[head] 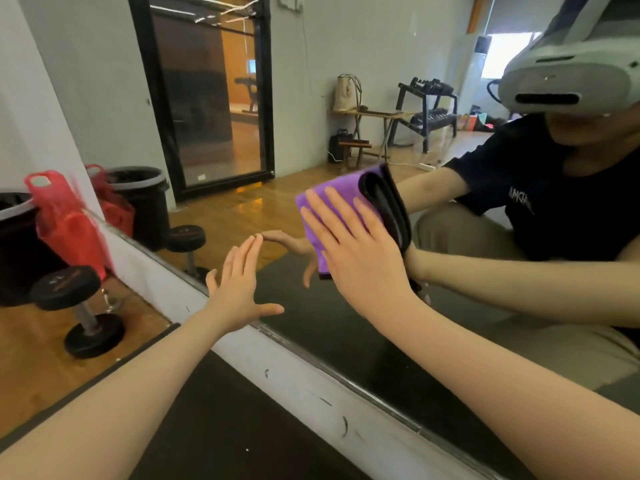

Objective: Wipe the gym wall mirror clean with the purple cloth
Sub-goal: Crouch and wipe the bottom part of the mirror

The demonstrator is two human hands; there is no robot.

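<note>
Mid-wipe, low on the wall mirror (346, 98); right hand (360, 251) flat, fingers straight, pressing purple cloth (332, 199) to glass; left hand (239, 289) spread, fingertips touching mirror, holding nothing; upper glass likely left.

Both forearms bare, reaching forward and up from the lower edge of view. Left hand (242, 289) flat, fingers straight and close together, thumb spread wide — fingertips touching the mirror (346, 98). Right hand (356, 244) higher and further right, palm forward, fingers straight and slightly fanned, pressing flat on the purple cloth (332, 195) — no curl round it. Hands near each other, not touching.
</note>
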